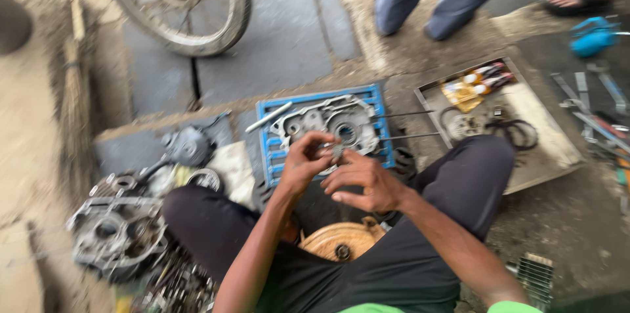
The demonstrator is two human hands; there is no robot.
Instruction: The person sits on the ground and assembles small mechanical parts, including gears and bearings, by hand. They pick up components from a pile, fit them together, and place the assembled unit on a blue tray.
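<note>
Between your two hands sits a small metal part (pixel 336 151), pinched by your left hand (pixel 303 163) and right hand (pixel 365 182) fingertips, just above the engine case (pixel 328 123) on the blue crate (pixel 377 100). Looks light, stiff, probably greasy, so grip its edges.

Two bare hands, left hand (pixel 303 162) and right hand (pixel 364 182), one small metal part (pixel 336 151) between them, one blue crate (pixel 275 149), one grey engine casing (pixel 328 119) on it, one bicycle wheel (pixel 190 1), one flat tray (pixel 551 149), two bystander feet (pixel 426 14)
</note>
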